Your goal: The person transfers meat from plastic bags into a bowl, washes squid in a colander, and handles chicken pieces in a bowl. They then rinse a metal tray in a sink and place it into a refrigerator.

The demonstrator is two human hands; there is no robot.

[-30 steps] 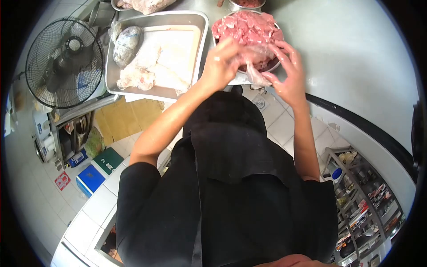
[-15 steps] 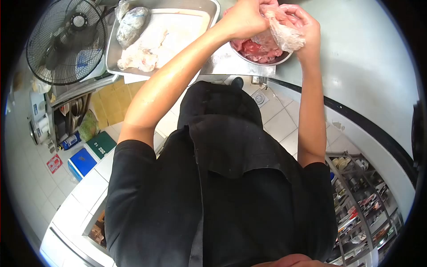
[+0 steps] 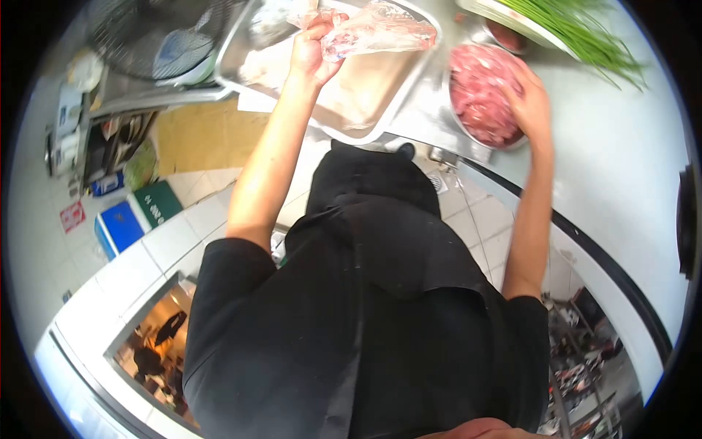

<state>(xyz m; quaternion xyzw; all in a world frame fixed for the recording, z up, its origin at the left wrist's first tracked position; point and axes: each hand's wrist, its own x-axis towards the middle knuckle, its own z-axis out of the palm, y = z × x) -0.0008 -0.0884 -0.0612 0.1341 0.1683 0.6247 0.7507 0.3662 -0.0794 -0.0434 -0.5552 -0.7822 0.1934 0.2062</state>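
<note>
A crumpled clear plastic bag (image 3: 384,31) with reddish smears hangs from my left hand (image 3: 316,57), whose fingers are closed on it above the metal tray (image 3: 356,137). In the tray are another clear bag (image 3: 270,25) and pale, whitish pieces whose kind I cannot make out. To the right is a round metal bowl (image 3: 463,132) heaped with sliced raw pink meat (image 3: 479,91). My right hand (image 3: 532,110) reaches over the bowl's right side, its fingers stretched out and touching the meat, a little blurred.
Behind the bowl lie long green stalks (image 3: 578,33) on a white tray (image 3: 512,16), with a smaller bowl of dark red contents (image 3: 504,35) beside it. A fan (image 3: 157,36) stands at the back left. A blue box (image 3: 123,228) is on the floor.
My left hand has moved left with the plastic bag, from over the bowl to over the tray. My right hand has let go of the bag and now touches the meat. The view has shifted.
</note>
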